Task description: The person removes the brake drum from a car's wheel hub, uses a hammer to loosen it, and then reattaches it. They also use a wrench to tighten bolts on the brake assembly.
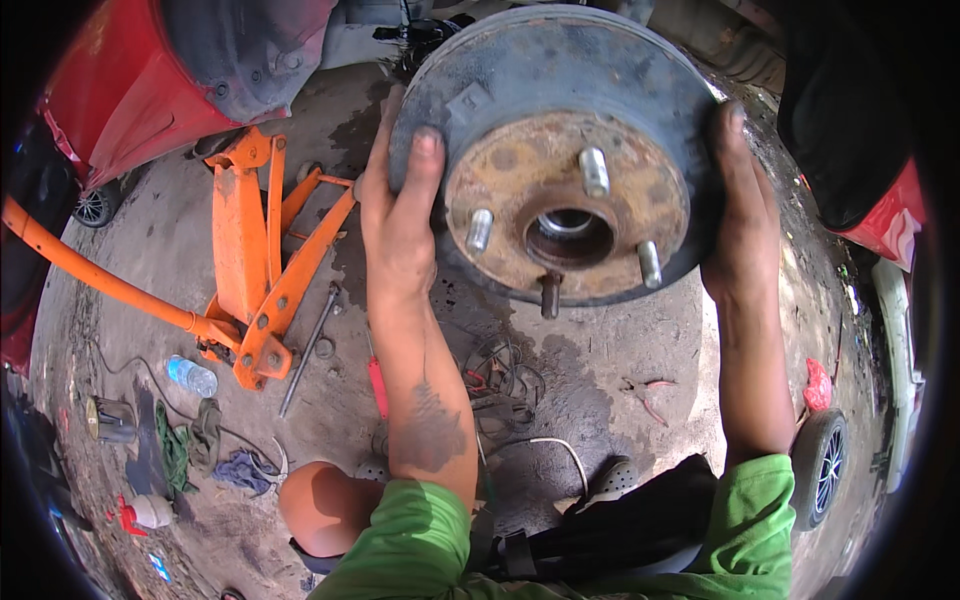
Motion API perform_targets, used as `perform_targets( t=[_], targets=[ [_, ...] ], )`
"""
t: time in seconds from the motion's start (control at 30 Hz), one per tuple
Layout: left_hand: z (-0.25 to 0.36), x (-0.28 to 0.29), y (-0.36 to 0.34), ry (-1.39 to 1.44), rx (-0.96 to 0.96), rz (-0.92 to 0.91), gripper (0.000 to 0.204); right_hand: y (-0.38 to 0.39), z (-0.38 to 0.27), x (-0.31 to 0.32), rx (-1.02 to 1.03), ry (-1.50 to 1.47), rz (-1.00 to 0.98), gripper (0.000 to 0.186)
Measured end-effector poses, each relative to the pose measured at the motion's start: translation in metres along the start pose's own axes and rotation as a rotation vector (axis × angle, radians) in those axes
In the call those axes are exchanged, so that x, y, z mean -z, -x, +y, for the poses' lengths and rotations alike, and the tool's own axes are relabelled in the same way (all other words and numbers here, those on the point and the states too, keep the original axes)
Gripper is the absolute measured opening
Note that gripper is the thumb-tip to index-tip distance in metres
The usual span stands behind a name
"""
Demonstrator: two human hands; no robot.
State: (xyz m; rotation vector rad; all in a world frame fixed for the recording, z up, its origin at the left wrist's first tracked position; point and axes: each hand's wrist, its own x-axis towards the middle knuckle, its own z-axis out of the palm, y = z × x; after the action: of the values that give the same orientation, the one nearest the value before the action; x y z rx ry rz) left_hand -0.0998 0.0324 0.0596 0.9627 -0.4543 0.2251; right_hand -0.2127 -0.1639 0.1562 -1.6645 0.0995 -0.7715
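Observation:
Held up between both hands is a round brake drum (470, 70) with a dark grey, worn casing and a rusty central hub face (500, 175) carrying several studs around a round bore. My left hand (400, 190) grips the drum's left side, thumb pressed on the grey rim and fingers reaching behind it. My right hand (740, 200) grips the right side the same way, fingers partly hidden. Both forearms come up from green sleeves at the lower edge.
An orange floor jack (240, 250) stands left, beside a long steel bar (308, 350). Red car bodywork (130, 120) borders the top left. On the ground lie a water bottle (190, 375), rags (175, 450), cables (500, 370), pliers (650, 395) and a wheel (820, 470).

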Motion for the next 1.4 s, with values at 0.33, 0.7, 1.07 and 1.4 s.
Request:
perform_targets(
  t=[0.33,0.7,1.07,1.4],
  targets=[
    [-0.047,0.033,-0.036,0.081,-0.029,-0.046,0.071,-0.014,0.045,-0.045,0.071,0.094,0.078,0.077],
    [-0.044,0.014,-0.042,0.021,-0.060,-0.080,0.064,-0.032,0.074,-0.029,0.063,-0.130,0.063,0.062],
    [-0.053,-0.003,-0.040,0.019,-0.124,0.025,0.062,-0.017,0.075,-0.072,0.319,0.188,0.344,0.078],
    [-0.062,-0.005,-0.055,-0.006,-0.210,-0.025,0.062,-0.048,0.082,-0.043,0.187,-0.075,0.109,0.063]
  ],
)
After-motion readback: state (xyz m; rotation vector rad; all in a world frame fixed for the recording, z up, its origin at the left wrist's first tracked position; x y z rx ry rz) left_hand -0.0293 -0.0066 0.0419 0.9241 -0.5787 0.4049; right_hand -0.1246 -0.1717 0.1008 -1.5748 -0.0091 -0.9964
